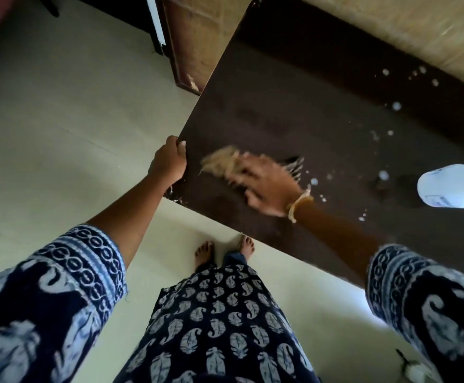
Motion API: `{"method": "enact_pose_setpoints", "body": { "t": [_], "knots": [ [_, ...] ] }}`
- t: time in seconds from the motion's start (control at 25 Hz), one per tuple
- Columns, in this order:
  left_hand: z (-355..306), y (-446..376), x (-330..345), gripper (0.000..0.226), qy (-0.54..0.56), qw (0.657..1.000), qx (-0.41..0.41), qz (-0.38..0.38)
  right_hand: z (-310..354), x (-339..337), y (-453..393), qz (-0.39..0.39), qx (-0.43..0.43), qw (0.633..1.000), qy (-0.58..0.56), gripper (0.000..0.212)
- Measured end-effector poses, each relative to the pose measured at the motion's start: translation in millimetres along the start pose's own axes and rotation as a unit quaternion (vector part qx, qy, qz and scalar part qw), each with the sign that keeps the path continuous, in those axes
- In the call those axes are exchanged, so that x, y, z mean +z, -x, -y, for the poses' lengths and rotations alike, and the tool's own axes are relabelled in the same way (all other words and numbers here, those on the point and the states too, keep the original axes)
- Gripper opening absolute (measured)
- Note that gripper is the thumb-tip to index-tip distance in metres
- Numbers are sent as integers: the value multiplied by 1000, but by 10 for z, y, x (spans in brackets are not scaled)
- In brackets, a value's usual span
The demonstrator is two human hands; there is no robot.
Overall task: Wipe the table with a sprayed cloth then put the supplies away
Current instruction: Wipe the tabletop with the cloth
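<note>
A dark brown table fills the upper right of the head view, its surface spotted with white droplets toward the right. My left hand grips the table's left corner edge, fingers curled over it. My right hand presses a tan cloth onto the tabletop near that corner; both are motion-blurred. A white spray bottle stands on the table at the right edge of the frame, seen from above.
Pale floor lies left of and below the table. My bare feet stand close to its near edge. A brown wooden panel rises behind the table's far corner. A small white object lies on the floor at bottom right.
</note>
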State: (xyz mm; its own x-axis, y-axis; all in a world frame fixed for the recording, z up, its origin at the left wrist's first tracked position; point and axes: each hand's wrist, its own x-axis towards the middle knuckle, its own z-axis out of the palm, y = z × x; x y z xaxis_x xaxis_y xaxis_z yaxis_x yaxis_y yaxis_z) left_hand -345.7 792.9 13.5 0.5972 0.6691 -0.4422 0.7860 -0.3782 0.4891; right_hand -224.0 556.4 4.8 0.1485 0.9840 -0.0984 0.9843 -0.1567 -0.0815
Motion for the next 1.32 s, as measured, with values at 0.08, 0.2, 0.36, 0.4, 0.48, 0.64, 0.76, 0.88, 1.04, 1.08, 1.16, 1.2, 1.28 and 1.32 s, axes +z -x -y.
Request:
{"method": "enact_pose_setpoints", "body": {
  "t": [0.08,0.2,0.36,0.4,0.48,0.64,0.76,0.88,1.04,1.08,1.16,1.2,1.28,1.32],
  "knots": [
    [-5,119,24,42,-75,995,33,-53,-489,-61,-11,-51,209,976,-12,60],
    [50,243,78,50,-143,979,110,-91,-778,-181,-35,-57,463,882,-72,63],
    [61,321,100,52,-219,954,183,-86,-71,-135,-71,-67,344,936,-42,64],
    [31,344,106,51,-226,948,208,-80,214,-57,47,-50,267,962,-27,64],
    [-45,373,127,53,-251,927,270,-69,634,9,360,10,115,993,-12,65],
    [-359,385,278,57,-268,913,305,-28,79,-11,565,37,85,995,29,63],
    [-670,430,448,64,-273,911,309,8,-717,-91,804,-14,391,920,-15,63],
    [-880,480,589,74,-290,898,328,39,-1233,-158,1189,-25,590,802,-90,63],
    [-948,523,711,82,-305,899,309,53,-880,-128,1085,-58,566,818,-84,62],
    [-942,526,711,82,-302,901,307,53,-609,-90,1026,-63,502,859,-75,61],
    [-917,521,692,81,-295,902,309,57,59,9,1030,-33,311,949,-46,57],
    [-901,516,673,82,-299,900,312,61,316,20,1094,-5,222,974,-43,55],
    [-883,508,653,84,-311,895,312,68,262,4,1236,12,118,992,-36,51],
    [-875,503,649,85,-314,895,309,66,61,20,1286,-2,121,993,-16,49]
  ]
}}
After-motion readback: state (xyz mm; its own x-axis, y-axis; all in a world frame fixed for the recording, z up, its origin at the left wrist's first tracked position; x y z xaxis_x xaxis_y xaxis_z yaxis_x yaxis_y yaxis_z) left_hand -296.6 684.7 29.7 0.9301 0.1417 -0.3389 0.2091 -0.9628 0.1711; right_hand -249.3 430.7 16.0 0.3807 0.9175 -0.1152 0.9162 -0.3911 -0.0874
